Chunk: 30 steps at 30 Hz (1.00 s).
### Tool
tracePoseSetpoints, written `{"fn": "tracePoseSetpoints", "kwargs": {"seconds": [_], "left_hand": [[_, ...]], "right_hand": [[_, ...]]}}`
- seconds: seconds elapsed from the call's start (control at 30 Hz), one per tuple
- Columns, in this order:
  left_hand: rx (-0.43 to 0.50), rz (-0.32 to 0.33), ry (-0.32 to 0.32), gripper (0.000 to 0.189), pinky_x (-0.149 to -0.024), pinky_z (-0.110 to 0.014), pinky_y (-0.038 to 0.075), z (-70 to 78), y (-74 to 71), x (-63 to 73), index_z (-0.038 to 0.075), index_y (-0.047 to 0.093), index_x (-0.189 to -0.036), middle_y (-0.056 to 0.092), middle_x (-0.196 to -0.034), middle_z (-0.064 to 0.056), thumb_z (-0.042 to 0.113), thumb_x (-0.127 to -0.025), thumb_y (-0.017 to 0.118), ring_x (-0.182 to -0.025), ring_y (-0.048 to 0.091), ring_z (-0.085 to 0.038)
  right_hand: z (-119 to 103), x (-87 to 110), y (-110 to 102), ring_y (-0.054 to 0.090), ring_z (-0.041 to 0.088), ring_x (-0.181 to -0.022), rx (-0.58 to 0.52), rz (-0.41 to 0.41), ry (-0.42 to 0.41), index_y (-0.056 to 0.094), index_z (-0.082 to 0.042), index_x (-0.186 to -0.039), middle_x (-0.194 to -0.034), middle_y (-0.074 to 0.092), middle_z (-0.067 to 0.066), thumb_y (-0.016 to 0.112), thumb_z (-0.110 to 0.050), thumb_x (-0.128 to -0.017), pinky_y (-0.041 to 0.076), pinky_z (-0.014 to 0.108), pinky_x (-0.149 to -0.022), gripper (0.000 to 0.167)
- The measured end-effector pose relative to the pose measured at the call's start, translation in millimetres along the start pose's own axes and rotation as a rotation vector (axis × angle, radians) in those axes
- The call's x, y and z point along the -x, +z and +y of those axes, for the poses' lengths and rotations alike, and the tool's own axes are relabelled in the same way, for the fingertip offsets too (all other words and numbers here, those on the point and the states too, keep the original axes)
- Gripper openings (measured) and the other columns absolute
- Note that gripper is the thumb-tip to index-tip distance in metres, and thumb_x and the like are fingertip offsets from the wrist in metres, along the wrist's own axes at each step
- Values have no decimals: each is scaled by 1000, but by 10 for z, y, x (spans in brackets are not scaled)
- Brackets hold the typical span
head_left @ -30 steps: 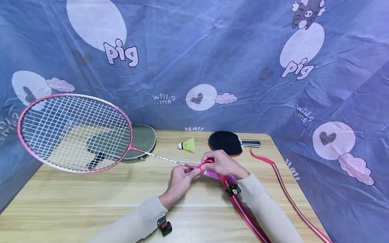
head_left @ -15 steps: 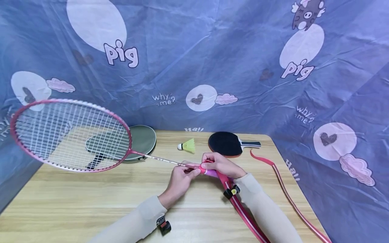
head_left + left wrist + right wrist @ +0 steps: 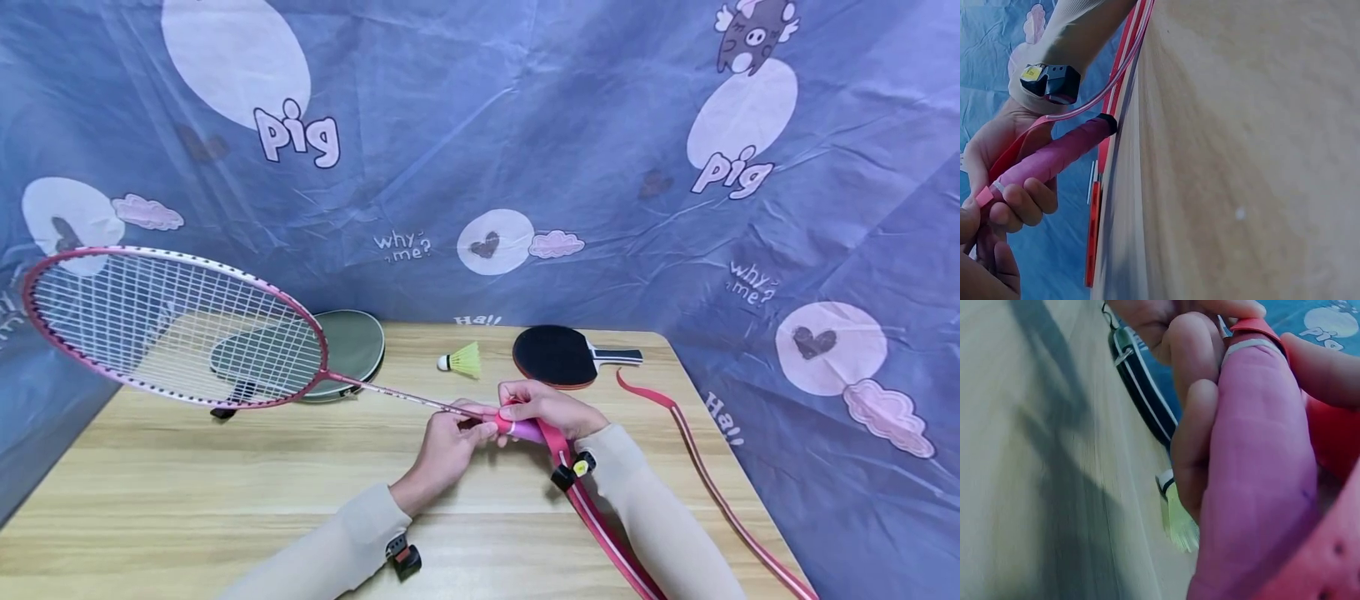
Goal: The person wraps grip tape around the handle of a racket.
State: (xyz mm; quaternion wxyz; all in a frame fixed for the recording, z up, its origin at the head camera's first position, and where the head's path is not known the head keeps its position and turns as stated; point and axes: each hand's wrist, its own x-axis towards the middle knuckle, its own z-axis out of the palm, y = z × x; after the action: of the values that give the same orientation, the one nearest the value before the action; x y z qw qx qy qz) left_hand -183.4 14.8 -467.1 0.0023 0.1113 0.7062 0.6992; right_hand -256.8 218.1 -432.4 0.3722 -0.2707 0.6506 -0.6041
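A pink and white badminton racket [image 3: 397, 394] is held above the table, its strung head out to the left. My left hand [image 3: 441, 454] pinches it where the shaft meets the handle. My right hand [image 3: 551, 408] pinches a red overgrip tape [image 3: 603, 525] at the top of the handle, other fingers curled beneath. The handle [image 3: 1260, 431] is wrapped in pink-purple, with a pale band near its top and a dark butt cap [image 3: 1109, 123]. A short turn of tape crosses just above that band. From there the tape runs down under my right forearm.
On the wooden table [image 3: 262, 525] lie a yellow shuttlecock [image 3: 467, 361], a black table tennis bat [image 3: 555, 354] and a green zipped case [image 3: 352, 342] behind the racket head. A red strip with a pale line [image 3: 708, 479] trails along the right edge. Patterned blue cloth [image 3: 420, 150] hangs behind.
The racket head has swung a little left and tilted flatter. Both hands stay at the top of the handle, the right slightly lower, still holding the tape there.
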Motion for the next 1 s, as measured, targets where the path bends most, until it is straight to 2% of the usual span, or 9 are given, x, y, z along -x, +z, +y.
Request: {"fn": "tracePoseSetpoints", "kwargs": {"seconds": [0.13, 0.2, 0.37, 0.5, 0.67, 0.87, 1.0], "left_hand": [[7, -3, 17, 21, -77, -21, 56, 9, 5, 9, 7, 76, -109, 78, -101, -11, 10, -88, 76, -88, 71, -10], [-7, 6, 27, 22, -80, -20, 56, 15, 3, 12, 8, 76, -109, 78, -103, -10, 12, -88, 76, -92, 72, -10], [-37, 20, 37, 23, -83, -20, 57, 27, -14, 5, 9, 76, -110, 78, -107, -8, 10, -87, 76, -93, 73, -21], [-15, -11, 20, 22, -73, -28, 60, 30, -24, -5, 8, 77, -109, 79, -97, -11, 6, -87, 75, -81, 73, -28], [2, -43, 26, 21, -71, -35, 60, 17, -33, -12, 7, 76, -109, 79, -91, -12, 3, -88, 73, -78, 73, -25], [-38, -18, 55, 22, -79, -19, 56, 15, -30, -30, 9, 78, -107, 79, -103, -9, 2, -86, 75, -85, 68, -8], [-40, -17, 45, 23, -78, -19, 56, 26, -35, -36, 9, 78, -107, 79, -103, -10, 2, -86, 75, -81, 65, -6]], "right_hand": [[-4, 13, -13, 75, 14, -79, -85, -55, 7, 49, -8, -87, -92, 74, 4, 49, 0, -100, 57, 21, -76, 16], [-5, 17, -19, 74, 13, -80, -103, -67, 15, 48, -8, -87, -94, 73, 4, 49, 0, -101, 58, 22, -78, 16], [-8, 27, -38, 72, 12, -84, -70, -82, 19, 50, -9, -89, -95, 72, 2, 48, -1, -102, 57, 22, -79, 15], [-6, 32, -48, 71, 12, -87, -43, -99, 9, 52, -9, -90, -93, 74, 2, 48, -2, -101, 54, 20, -78, 14], [7, 17, -34, 71, 11, -86, -29, -75, 7, 52, -9, -89, -89, 75, 0, 50, -1, -100, 52, 18, -77, 14], [9, 5, -11, 59, 7, -81, 75, 0, -12, 54, -10, -86, -79, 65, -9, 55, -5, -98, 43, 17, -73, 13], [12, -10, -4, 55, 7, -78, 93, 14, -17, 53, -10, -85, -76, 61, -10, 56, -6, -97, 42, 18, -71, 13]]}}
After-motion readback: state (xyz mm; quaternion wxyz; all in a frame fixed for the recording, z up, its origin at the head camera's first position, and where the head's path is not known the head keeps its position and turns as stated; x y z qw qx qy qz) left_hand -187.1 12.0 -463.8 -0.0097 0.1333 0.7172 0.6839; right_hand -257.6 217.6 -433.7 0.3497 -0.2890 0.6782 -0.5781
